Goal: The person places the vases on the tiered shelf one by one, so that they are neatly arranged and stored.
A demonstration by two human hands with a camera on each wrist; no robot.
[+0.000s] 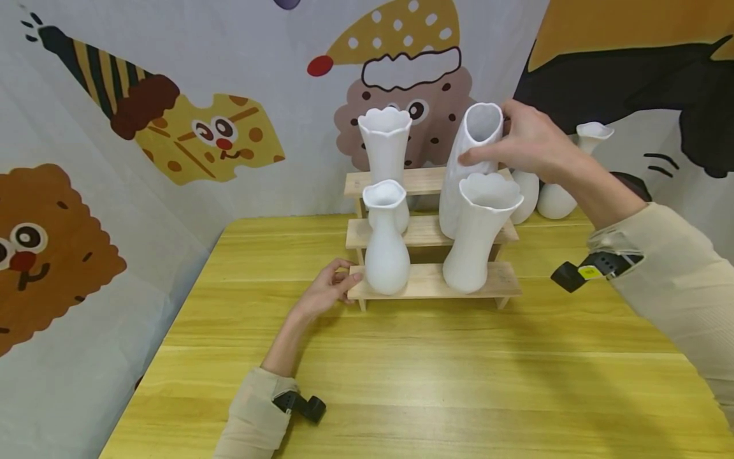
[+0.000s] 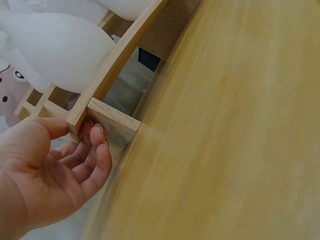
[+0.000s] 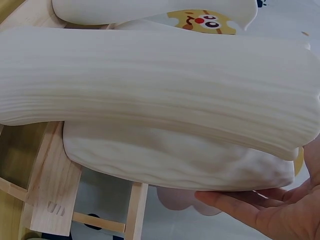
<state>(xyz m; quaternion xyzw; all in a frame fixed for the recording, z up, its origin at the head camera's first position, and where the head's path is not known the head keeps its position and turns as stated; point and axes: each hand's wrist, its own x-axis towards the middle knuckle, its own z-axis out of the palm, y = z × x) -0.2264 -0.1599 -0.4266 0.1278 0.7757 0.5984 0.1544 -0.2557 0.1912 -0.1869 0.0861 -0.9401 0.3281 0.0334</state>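
My left hand (image 1: 329, 290) pinches the left end of the lowest board of a three-step wooden stand (image 1: 427, 280). In the left wrist view, its thumb lies on the board and the other fingers curl under beside the leg. My right hand (image 1: 530, 140) grips a tall white ribbed vase (image 1: 453, 185) near its rim, thumb toward the front; its base is at the middle step. In front, on the lowest step, stand a wavy-rimmed white vase (image 1: 473, 248) and a narrow-necked white vase (image 1: 387, 255). Another scalloped white vase (image 1: 385, 143) stands behind, its lower part partly hidden.
More white vases (image 1: 556, 201) stand on the table behind the stand at right, partly covered by my right arm. The wood-patterned table (image 1: 401, 370) extends in front. A cartoon-printed cloth (image 1: 275, 95) hangs behind and along the left.
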